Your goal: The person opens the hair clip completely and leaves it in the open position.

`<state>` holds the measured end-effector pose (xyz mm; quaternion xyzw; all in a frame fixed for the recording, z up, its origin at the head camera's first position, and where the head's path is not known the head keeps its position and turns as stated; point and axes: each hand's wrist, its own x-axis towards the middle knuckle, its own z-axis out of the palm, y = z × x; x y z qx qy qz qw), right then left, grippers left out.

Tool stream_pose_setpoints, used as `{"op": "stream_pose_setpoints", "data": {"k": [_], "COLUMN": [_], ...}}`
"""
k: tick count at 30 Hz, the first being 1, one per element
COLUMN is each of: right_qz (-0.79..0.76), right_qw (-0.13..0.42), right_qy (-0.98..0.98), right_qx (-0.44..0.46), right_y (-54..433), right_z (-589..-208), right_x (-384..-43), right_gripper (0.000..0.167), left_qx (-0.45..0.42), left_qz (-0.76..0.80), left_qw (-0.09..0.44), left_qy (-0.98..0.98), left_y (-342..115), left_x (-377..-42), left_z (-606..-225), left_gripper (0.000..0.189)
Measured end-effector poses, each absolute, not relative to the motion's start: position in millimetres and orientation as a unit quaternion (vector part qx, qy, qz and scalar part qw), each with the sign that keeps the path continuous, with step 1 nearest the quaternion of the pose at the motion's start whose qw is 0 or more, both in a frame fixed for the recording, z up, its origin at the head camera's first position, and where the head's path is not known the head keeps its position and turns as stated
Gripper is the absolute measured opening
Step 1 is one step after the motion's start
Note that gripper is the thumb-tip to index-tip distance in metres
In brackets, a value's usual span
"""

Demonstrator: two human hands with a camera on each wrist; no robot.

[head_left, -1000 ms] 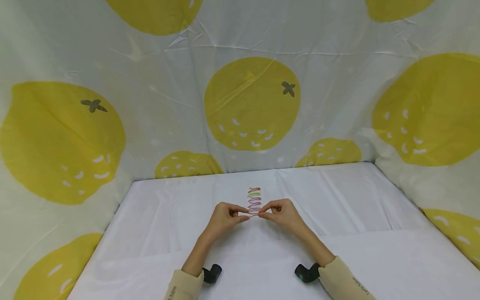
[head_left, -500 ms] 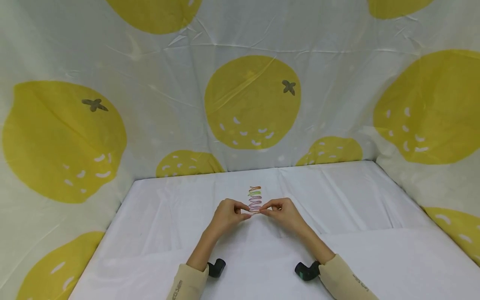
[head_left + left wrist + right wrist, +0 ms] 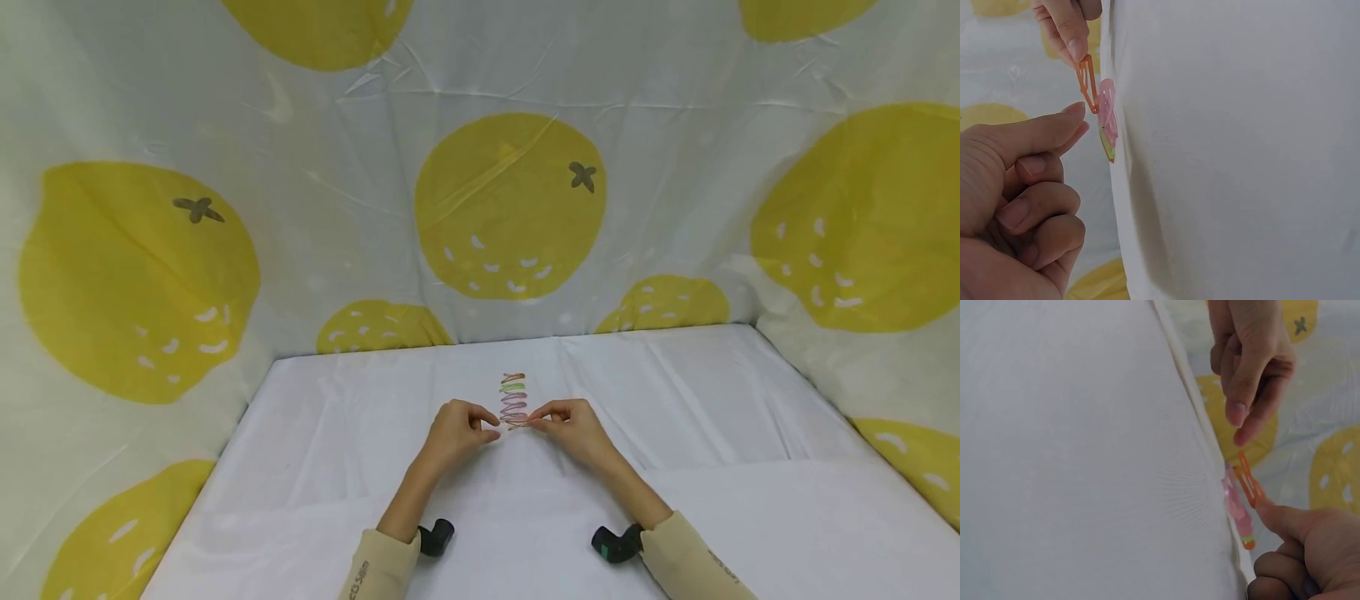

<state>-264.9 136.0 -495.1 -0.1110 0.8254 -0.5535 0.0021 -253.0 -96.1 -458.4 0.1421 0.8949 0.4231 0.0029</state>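
Observation:
An orange snap hair clip (image 3: 1093,107) is pinched at one end between the thumb and finger of my right hand (image 3: 576,429); its flap looks sprung up. Facing it, my left hand (image 3: 457,429) hovers with thumb and index finger a little apart, close to the clip's free end but off it. In the left wrist view, the other left fingers are curled. Just beyond lies a column of snap hair clips on the white cloth: several pink clips (image 3: 513,405), a green clip (image 3: 513,387) and, farthest away, another orange clip (image 3: 513,377).
A white cloth (image 3: 337,533) covers the table. Curtains (image 3: 675,183) printed with big yellow fruit stand behind it and at both sides. Black wrist devices (image 3: 617,544) sit at both sleeve ends.
My left thumb and index finger have let go of the orange hair clip and parted slightly. The clip now stays in my right hand alone. The column of clips looks unchanged.

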Motion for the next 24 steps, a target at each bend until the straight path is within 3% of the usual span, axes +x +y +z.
{"op": "stream_pose_setpoints", "data": {"k": [12,24], "right_qz": [-0.575,-0.581], "right_qw": [0.004,-0.005], "right_qy": [0.807,0.800], "right_qx": [-0.132,-0.151], "right_y": [134.5,131.9], "right_z": [-498.0,-501.2], "right_x": [-265.2,-265.0], "right_gripper": [0.009,0.013], "left_qx": [0.130,0.122], "left_qz": [0.425,0.412], "left_qw": [0.004,0.017], "left_qy": [0.896,0.903], "left_y": [-94.0,-92.9], "left_x": [-252.0,-254.9], "left_z": [-457.0,-461.1], "left_gripper": [0.015,0.009]}}
